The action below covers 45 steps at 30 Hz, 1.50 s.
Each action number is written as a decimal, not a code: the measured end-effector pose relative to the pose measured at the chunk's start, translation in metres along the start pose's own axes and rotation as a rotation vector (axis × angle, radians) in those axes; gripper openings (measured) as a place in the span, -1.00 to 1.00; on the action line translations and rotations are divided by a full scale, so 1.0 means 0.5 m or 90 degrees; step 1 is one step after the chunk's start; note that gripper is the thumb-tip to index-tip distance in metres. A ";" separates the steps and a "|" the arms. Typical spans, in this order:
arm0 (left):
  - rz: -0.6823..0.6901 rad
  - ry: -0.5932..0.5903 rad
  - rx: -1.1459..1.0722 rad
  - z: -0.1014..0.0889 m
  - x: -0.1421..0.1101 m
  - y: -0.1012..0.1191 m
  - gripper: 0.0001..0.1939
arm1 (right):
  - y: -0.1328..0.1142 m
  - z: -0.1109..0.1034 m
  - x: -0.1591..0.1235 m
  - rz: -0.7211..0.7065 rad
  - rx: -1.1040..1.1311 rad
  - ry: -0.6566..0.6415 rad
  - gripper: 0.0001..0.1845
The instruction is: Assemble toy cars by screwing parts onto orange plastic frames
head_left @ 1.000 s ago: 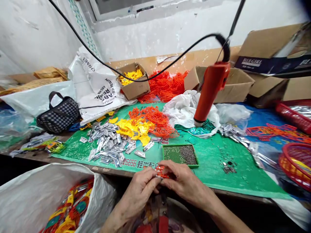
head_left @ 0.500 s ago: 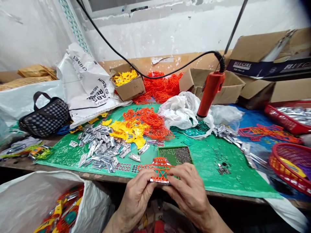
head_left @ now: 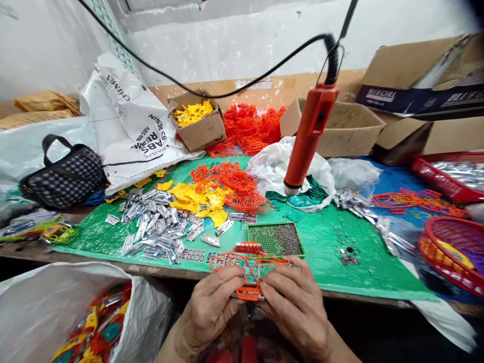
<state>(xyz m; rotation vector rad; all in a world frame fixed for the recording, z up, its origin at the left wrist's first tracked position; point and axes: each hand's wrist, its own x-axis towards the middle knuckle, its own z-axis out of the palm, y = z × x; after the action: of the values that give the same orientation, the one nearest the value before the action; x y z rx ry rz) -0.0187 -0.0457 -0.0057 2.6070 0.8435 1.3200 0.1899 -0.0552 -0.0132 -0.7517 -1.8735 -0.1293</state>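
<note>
My left hand (head_left: 212,307) and my right hand (head_left: 297,302) both pinch an orange plastic lattice frame (head_left: 247,264) over the near edge of the green mat (head_left: 325,252). The frame is tilted up so its face shows, and a thin silver piece seems to lie along its lower edge. Just behind it sits a small green tray (head_left: 275,239) of tiny dark screws. An orange electric screwdriver (head_left: 308,136) hangs on a black cable above the mat, right of centre. Silver foil pieces (head_left: 159,229), yellow plastic parts (head_left: 200,199) and more orange frames (head_left: 234,184) lie heaped on the mat.
An open white sack (head_left: 75,312) of finished coloured parts stands at lower left. A checked bag (head_left: 64,174), a printed white sack (head_left: 132,131), cardboard boxes (head_left: 340,126) and red baskets (head_left: 454,247) ring the mat. Loose screws (head_left: 348,257) lie right of the tray.
The orange frame has come up from a folded bundle between my fingers to a spread, upright lattice. My view has tilted, and the hanging screwdriver has swung slightly left.
</note>
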 end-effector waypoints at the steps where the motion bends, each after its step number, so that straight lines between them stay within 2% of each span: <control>1: 0.010 -0.003 0.007 -0.002 -0.003 -0.001 -0.79 | -0.001 0.001 -0.002 -0.001 0.000 -0.001 -0.96; 11: 0.031 -0.015 0.051 0.003 -0.002 -0.005 -0.80 | 0.000 0.004 -0.003 0.010 -0.005 -0.021 -0.93; 20: 0.027 -0.053 0.026 0.004 -0.010 -0.017 -0.79 | 0.003 -0.001 0.002 0.025 0.020 -0.028 -0.98; 30: 0.057 -0.070 0.070 -0.003 -0.005 -0.015 -0.81 | -0.003 0.004 -0.001 0.078 0.079 -0.063 -0.88; 34: 0.052 -0.078 0.080 -0.004 0.000 -0.010 -0.82 | -0.009 0.009 -0.004 0.090 0.065 -0.044 -0.88; 36: 0.019 -0.059 0.074 -0.001 0.000 -0.002 -0.80 | -0.009 0.008 -0.005 0.089 0.042 -0.028 -0.86; 40: -0.076 0.026 0.060 0.007 0.000 0.019 -0.76 | -0.006 0.002 -0.013 0.070 -0.002 -0.006 -0.91; 45: -0.091 0.047 0.008 0.013 0.003 0.033 -0.81 | 0.000 0.005 -0.029 0.037 -0.030 0.015 -0.92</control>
<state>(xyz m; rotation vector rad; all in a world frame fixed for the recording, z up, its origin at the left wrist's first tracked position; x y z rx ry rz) -0.0060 -0.0578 -0.0032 2.4676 1.0307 1.3841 0.1913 -0.0605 -0.0270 -0.8330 -1.8299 -0.1446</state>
